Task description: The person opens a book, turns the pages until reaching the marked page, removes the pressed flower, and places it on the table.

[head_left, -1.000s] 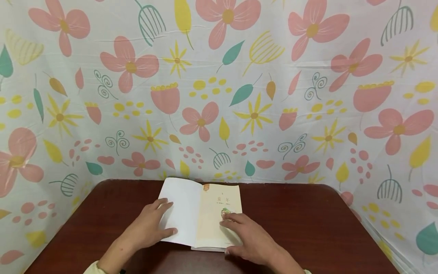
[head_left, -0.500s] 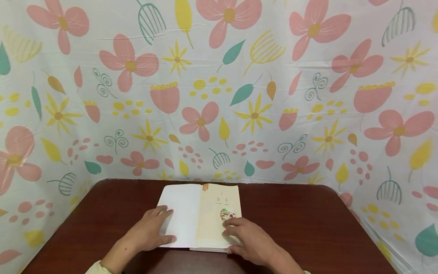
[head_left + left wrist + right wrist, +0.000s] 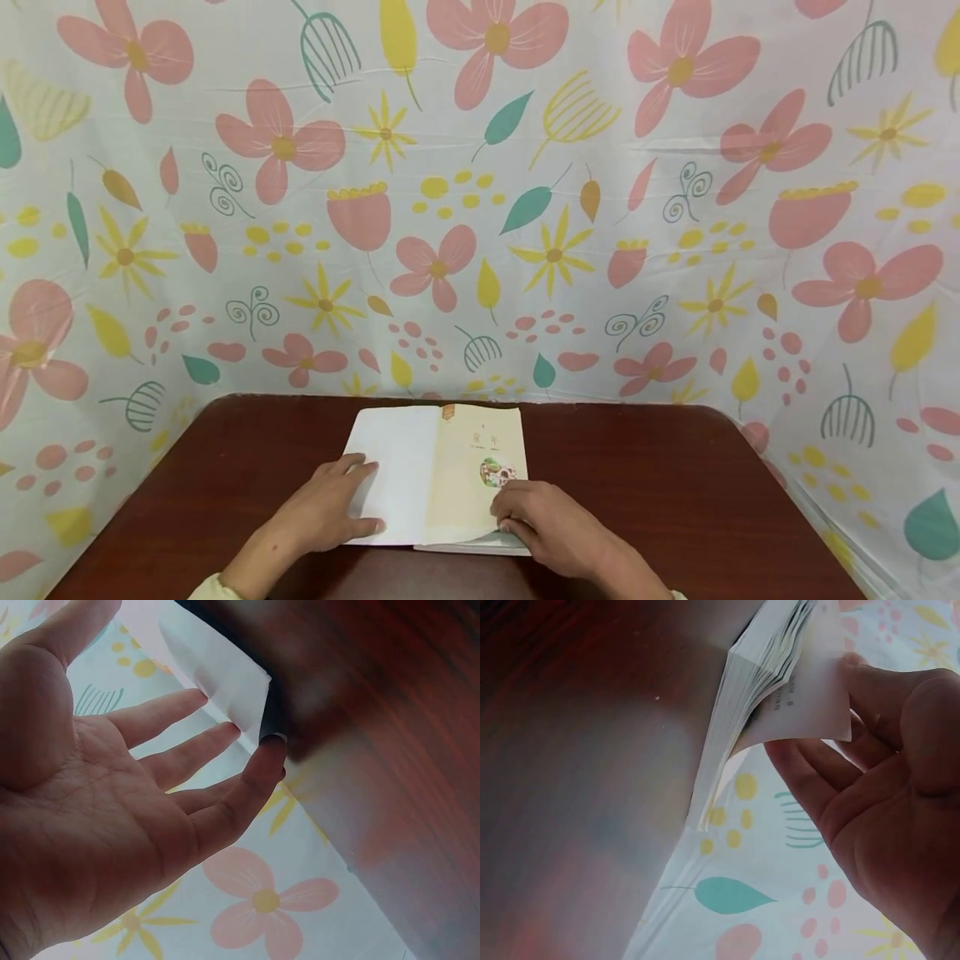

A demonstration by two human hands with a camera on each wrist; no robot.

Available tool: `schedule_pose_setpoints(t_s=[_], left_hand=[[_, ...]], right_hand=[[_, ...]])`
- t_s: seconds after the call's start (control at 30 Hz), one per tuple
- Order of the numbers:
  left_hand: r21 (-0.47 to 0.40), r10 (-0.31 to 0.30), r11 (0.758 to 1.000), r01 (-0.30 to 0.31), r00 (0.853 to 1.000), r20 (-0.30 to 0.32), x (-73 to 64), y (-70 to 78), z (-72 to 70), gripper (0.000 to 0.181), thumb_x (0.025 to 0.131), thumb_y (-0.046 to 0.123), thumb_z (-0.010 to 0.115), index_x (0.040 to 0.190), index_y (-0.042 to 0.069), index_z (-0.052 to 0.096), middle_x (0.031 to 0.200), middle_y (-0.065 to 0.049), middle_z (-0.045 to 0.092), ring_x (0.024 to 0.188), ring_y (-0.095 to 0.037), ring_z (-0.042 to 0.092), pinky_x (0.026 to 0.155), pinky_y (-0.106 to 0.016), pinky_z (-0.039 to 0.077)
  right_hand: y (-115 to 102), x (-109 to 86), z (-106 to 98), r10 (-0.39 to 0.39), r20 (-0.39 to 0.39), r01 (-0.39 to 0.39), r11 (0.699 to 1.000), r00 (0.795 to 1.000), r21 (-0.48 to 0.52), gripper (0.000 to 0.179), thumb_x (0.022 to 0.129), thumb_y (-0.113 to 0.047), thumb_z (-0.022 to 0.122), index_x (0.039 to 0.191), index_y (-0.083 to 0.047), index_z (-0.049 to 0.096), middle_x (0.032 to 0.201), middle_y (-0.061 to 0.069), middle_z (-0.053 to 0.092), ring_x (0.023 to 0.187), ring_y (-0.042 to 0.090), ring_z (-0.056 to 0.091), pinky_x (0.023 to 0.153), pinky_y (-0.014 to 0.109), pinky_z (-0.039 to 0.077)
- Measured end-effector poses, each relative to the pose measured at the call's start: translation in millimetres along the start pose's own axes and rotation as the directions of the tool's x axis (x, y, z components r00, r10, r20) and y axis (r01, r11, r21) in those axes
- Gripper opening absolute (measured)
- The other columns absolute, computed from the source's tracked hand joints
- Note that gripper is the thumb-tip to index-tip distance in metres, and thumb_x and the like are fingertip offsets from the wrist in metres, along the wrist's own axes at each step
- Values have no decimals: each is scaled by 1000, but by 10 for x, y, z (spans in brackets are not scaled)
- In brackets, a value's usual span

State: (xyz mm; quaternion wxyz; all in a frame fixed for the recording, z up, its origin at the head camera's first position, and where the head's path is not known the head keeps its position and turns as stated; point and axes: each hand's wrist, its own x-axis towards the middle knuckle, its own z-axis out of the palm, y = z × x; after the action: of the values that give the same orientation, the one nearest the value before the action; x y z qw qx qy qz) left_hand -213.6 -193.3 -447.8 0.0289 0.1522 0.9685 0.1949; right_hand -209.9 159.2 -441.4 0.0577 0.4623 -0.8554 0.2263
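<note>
An open book [image 3: 468, 475] lies on the dark red table, a blank white page on its left and a cream title page [image 3: 465, 500] with a small round picture on its right. My left hand [image 3: 318, 507] rests on the white page's left edge, fingers spread; the left wrist view has this hand [image 3: 142, 772] with its fingertips along the cover's edge. My right hand [image 3: 555, 525] pinches the lower right corner of the cream page, which lifts from the pages beneath. In the right wrist view, the raised page [image 3: 810, 705] bends up between thumb and fingers, away from the page block [image 3: 742, 697].
The dark red wooden table [image 3: 660, 475] extends on both sides of the book. A white cloth with flowers and leaves [image 3: 480, 208] hangs behind the table and along its sides.
The white left page has settled flatter. My right hand has gone from resting over the cream page to pinching and lifting its lower corner. The left hand has shifted slightly downward.
</note>
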Motion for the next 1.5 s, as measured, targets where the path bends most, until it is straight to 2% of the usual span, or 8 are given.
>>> schedule_pose_setpoints(t_s=[0.37, 0.7, 0.83, 0.97, 1.1, 1.27, 1.37, 1.5], left_hand=[[9, -5, 1000, 5, 1000, -2, 16, -4, 2, 83, 76, 47, 85, 141, 6, 56, 149, -16, 44, 134, -42, 41, 100, -55, 43], [24, -6, 1000, 6, 1000, -7, 19, -5, -1, 83, 75, 48, 85, 141, 6, 57, 149, -16, 45, 133, -42, 43, 100, -54, 43], [17, -2, 1000, 2, 1000, -10, 18, 0, 0, 82, 75, 47, 85, 140, 6, 57, 148, -16, 45, 133, -42, 43, 99, -55, 44], [14, -6, 1000, 6, 1000, -9, 15, 9, 4, 82, 75, 47, 85, 141, 6, 56, 148, -16, 45, 133, -42, 43, 98, -55, 44], [25, -13, 1000, 13, 1000, -8, 21, 17, 16, 82, 75, 45, 86, 140, 6, 57, 147, -16, 46, 132, -41, 44, 99, -54, 44], [29, -25, 999, 25, 1000, -3, 26, 31, 18, 81, 74, 44, 87, 139, 6, 58, 146, -15, 48, 131, -41, 45, 100, -54, 44], [28, -26, 999, 26, 1000, 0, 25, 35, 15, 81, 75, 45, 86, 139, 6, 58, 147, -16, 47, 131, -42, 45, 100, -55, 44], [27, -36, 999, 36, 999, 6, 22, 34, 15, 81, 74, 45, 87, 139, 6, 58, 147, -15, 47, 131, -42, 45, 100, -55, 44]], right_hand=[[-16, -17, -76, 36, -118, -45, 997, 992, -68, 23, 86, 1, 75, 90, -19, 64, 109, -8, 64, 108, 8, 58, 89, 24, 51], [11, -15, -128, 52, -111, -63, 992, 992, -106, 18, 87, -4, 75, 85, -20, 68, 102, -8, 65, 100, 5, 59, 83, 23, 52], [12, -10, -133, 98, -94, -103, 994, 991, -46, 24, 86, -4, 77, 82, -23, 63, 96, -12, 61, 89, 3, 56, 73, 19, 50], [17, -24, -127, 157, -72, -150, 984, 985, 98, 27, 84, -6, 79, 85, -26, 61, 95, -13, 61, 84, 8, 58, 72, 25, 52], [-17, -16, -103, 179, -137, -148, 966, 974, 212, 31, 85, -2, 76, 84, -27, 58, 98, -8, 63, 90, 10, 58, 77, 32, 52], [-156, 28, -38, 270, -299, -226, 959, 915, 173, 39, 77, 5, 71, 80, -30, 56, 117, -2, 55, 113, 19, 48, 87, 40, 46], [-237, 53, 4, 390, -338, -336, 919, 857, 207, 40, 79, 5, 72, 83, -32, 58, 133, 7, 44, 129, 31, 40, 94, 48, 44], [-301, 80, 37, 506, -318, -410, 853, 802, 324, 39, 83, 7, 72, 86, -30, 59, 131, 13, 49, 142, 42, 30, 101, 58, 42]])
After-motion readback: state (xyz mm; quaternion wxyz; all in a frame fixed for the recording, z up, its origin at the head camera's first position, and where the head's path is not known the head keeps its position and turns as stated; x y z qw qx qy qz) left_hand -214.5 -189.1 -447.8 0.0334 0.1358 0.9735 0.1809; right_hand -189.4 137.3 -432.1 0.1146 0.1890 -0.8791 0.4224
